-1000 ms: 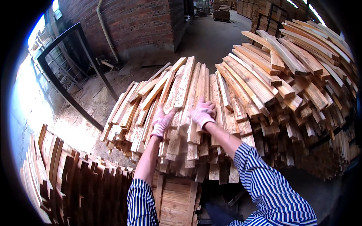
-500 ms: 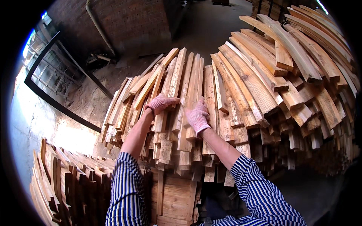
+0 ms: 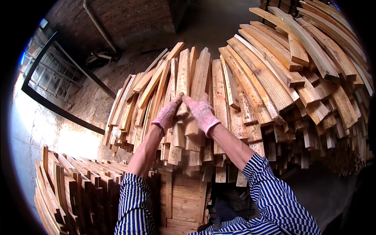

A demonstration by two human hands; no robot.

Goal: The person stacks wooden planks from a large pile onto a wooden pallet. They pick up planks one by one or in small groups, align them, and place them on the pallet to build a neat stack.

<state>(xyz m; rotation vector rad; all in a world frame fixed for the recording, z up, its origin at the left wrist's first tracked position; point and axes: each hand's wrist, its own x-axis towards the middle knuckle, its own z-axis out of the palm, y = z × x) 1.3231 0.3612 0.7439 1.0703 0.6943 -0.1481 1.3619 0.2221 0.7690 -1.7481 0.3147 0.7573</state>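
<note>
Head view: your left hand and right hand, half-curled, flank the speckled plank toward the stack's near edge, their hold impossible to tell, and tugging unevenly could make loose neighbouring boards slide and pinch you.

- Ahead of you: brick wall, one; pale pipe, slanting, one.
- To your left: black metal frame, one; brown floor, partly in bright light.
- Beyond: dark floor, in shadow.

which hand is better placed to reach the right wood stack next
Probably the right hand: it is nearer that wood stack, while the left hand is left of the plank between them.
</note>
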